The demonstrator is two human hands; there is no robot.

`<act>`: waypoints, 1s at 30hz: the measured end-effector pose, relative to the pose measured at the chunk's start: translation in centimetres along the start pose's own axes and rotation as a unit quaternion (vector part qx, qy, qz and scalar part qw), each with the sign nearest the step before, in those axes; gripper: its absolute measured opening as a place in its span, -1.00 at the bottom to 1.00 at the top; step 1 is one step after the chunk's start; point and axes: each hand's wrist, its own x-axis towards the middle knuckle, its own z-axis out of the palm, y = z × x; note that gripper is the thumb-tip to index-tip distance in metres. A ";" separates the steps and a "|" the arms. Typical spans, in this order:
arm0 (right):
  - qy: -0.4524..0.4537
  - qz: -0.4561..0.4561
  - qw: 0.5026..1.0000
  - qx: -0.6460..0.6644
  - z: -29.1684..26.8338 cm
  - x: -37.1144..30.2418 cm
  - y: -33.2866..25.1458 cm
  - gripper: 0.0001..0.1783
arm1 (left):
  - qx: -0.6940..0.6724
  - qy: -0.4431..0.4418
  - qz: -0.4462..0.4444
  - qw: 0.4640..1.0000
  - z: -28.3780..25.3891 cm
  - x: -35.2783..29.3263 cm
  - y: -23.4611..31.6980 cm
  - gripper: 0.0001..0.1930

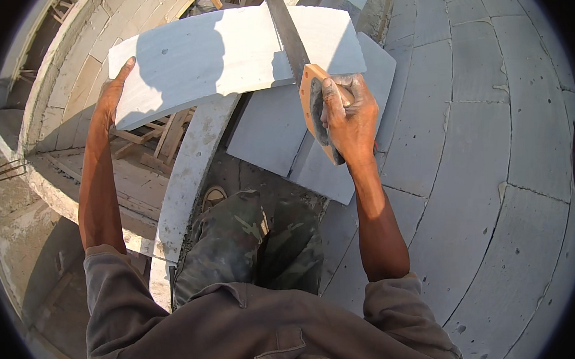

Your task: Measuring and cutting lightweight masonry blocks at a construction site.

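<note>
A long pale block [245, 52], like aerated concrete, lies crosswise in front of me. My left hand [115, 91] grips its left end, thumb on the upper face and the other fingers hidden behind the edge. My right hand [350, 111] is closed around the wooden handle [314, 87] of a handsaw. The toothed steel blade [284, 30] runs away from me across the block, right of its middle, against a thin line on the face. How deep the blade sits in the block cannot be made out.
More pale blocks [268, 125] are stacked beneath and beside the sawn one. On the right rises a wall of large grey blocks [465, 151]. A narrow concrete ledge [193, 178] runs at my left, with an opening holding loose timber [171, 137] beyond it. My shoe [214, 196] stands on rough ground.
</note>
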 end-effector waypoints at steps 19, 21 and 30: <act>0.055 -0.093 0.992 -0.067 0.6 -3.2 3.4 -0.77 | 0.053 -0.015 0.020 0.998 2.7 1.2 0.1 0.20; 0.046 -0.019 0.999 -0.015 -0.4 -7.1 4.1 -0.85 | 0.071 0.009 0.012 0.997 1.2 1.3 -0.7 0.20; 0.066 -0.079 0.994 -0.023 0.7 -3.3 3.4 -0.89 | 0.052 -0.020 0.020 0.998 2.1 1.0 0.0 0.21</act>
